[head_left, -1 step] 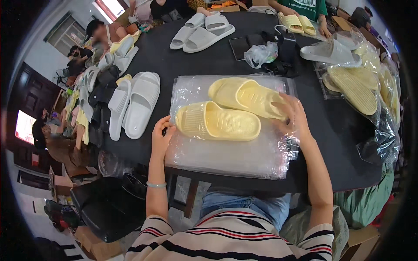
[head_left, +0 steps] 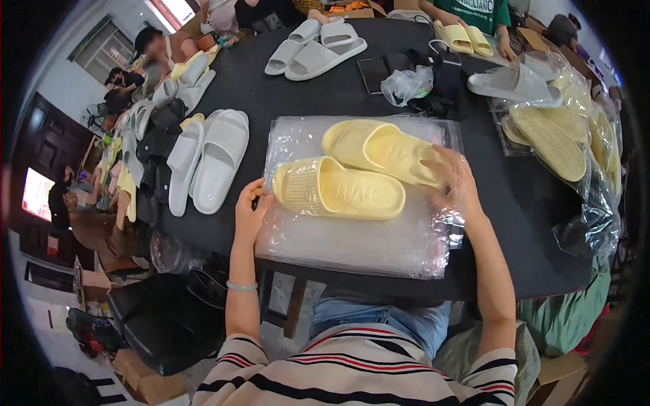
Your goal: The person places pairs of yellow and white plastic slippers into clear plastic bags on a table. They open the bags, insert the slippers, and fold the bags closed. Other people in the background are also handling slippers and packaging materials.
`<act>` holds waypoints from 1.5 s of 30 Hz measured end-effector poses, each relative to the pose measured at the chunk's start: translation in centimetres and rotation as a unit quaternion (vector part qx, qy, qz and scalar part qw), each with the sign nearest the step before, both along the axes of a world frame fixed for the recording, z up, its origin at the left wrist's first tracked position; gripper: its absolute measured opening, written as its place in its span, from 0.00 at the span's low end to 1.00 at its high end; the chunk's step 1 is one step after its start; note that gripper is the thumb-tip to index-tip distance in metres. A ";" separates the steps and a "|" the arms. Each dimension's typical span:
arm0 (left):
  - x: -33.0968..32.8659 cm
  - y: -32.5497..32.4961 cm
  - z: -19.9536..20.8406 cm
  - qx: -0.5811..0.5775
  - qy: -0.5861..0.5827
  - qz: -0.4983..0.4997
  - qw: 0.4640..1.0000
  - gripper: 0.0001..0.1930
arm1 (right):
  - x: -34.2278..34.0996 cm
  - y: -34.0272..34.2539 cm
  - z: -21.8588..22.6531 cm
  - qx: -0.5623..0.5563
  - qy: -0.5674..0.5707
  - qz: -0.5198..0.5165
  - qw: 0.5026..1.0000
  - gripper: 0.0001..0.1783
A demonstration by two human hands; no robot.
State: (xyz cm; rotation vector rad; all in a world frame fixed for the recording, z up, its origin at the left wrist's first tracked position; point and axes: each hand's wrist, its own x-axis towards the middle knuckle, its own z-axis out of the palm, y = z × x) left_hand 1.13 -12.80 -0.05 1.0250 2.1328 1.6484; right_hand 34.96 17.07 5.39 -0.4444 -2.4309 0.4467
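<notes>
Two yellow slippers lie side by side on a stack of clear plastic bags (head_left: 352,250), with glossy clear film over at least the nearer one. The near slipper (head_left: 365,194) points its ribbed strap to the left. The far slipper (head_left: 349,143) has its toe to the left and its heel toward the right. My left hand (head_left: 253,205) pinches the bag's edge by the near slipper's toe, thumb and fingers together. Curled around the far slipper's heel is my right hand (head_left: 452,177), its fingertips on the sole and clear film around it.
White slippers (head_left: 220,162) stand left of the bags, grey slippers (head_left: 325,54) beyond. A phone (head_left: 371,76) and crumpled plastic (head_left: 406,86) lie at the back. Bagged yellow slippers (head_left: 548,139) crowd the right edge. A person in a green shirt (head_left: 477,12) works across the black table (head_left: 521,230).
</notes>
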 end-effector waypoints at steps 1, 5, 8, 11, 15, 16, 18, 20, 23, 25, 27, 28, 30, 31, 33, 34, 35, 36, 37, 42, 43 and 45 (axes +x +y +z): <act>-0.1 0.0 0.1 -0.003 0.004 0.001 1.000 0.22 | -0.3 -0.4 0.1 -0.019 0.002 0.008 1.000 0.27; 0.0 0.0 0.1 -0.013 0.027 -0.003 1.000 0.23 | -1.2 -0.7 -1.4 -0.069 -0.007 0.051 0.996 0.21; 0.2 -0.1 0.2 -0.010 0.065 -0.001 0.998 0.22 | -1.9 -0.6 -1.1 0.000 -0.004 0.089 0.996 0.13; 0.2 -0.2 0.5 -0.002 0.066 0.006 0.998 0.22 | -3.5 -0.6 0.5 -0.011 -0.015 0.159 0.987 0.12; 0.3 0.1 0.7 0.003 0.049 0.007 0.999 0.23 | -7.3 -1.2 2.4 -0.028 -0.046 0.268 0.962 0.15; 0.2 -0.2 0.6 0.000 0.052 0.006 0.999 0.23 | -8.6 -1.4 2.3 -0.002 -0.064 0.282 0.957 0.16; 0.0 -0.1 0.4 -0.002 0.057 -0.004 0.998 0.23 | -10.9 -1.5 1.9 0.015 -0.141 0.306 0.941 0.19; -0.2 -0.3 -0.2 -0.004 0.026 0.008 1.000 0.24 | -12.7 -2.2 2.6 0.013 -0.202 0.306 0.930 0.21; -0.4 -0.4 -0.6 -0.005 0.035 0.006 0.999 0.25 | -14.0 -3.6 2.3 -0.019 -0.214 0.270 0.939 0.21; -0.4 -0.5 -0.5 -0.009 0.067 0.001 0.998 0.25 | -14.8 -4.0 1.1 -0.042 -0.148 0.248 0.957 0.21; -0.3 -0.4 -0.4 -0.009 0.083 -0.006 0.996 0.26 | -14.1 -4.2 1.2 -0.027 -0.144 0.233 0.961 0.20; -0.2 -0.4 -0.5 -0.007 0.084 -0.009 0.996 0.26 | -13.7 -4.4 1.6 -0.019 -0.143 0.227 0.963 0.20; -0.2 -0.5 -0.5 -0.009 0.093 -0.012 0.996 0.26 | -13.2 -4.4 2.1 -0.016 -0.158 0.217 0.963 0.20; -0.2 -0.4 -0.3 -0.015 0.102 -0.013 0.995 0.26 | -13.0 -4.3 2.2 -0.015 -0.165 0.211 0.963 0.20; -0.1 -0.5 -0.5 -0.017 0.101 -0.016 0.995 0.26 | -12.6 -4.4 2.2 -0.019 -0.156 0.212 0.965 0.21; -0.3 -0.5 -0.4 -0.016 0.094 -0.018 0.995 0.26 | -12.5 -4.5 2.3 -0.022 -0.148 0.212 0.966 0.21; -0.4 -0.4 -0.4 -0.014 0.088 -0.020 0.996 0.26 | -12.4 -4.5 2.4 -0.022 -0.155 0.209 0.965 0.21; -0.3 -0.4 -0.4 -0.012 0.092 -0.017 0.996 0.26 | -12.2 -4.5 2.5 -0.023 -0.162 0.206 0.965 0.21; -0.1 -0.4 0.0 -0.013 0.098 -0.015 0.995 0.25 | -12.2 -4.5 2.5 -0.025 -0.166 0.203 0.965 0.21; -0.6 -0.1 0.1 0.015 0.092 -0.013 0.996 0.23 | -8.7 -2.8 -0.1 -0.030 -0.069 0.180 0.981 0.19; -0.3 0.3 0.5 0.012 0.097 -0.016 0.995 0.23 | -7.0 -2.1 -0.8 -0.032 -0.046 0.170 0.984 0.19; -0.1 -0.5 0.6 0.014 0.088 -0.003 0.996 0.21 | -2.9 -2.5 2.2 -0.110 -0.172 0.095 0.974 0.17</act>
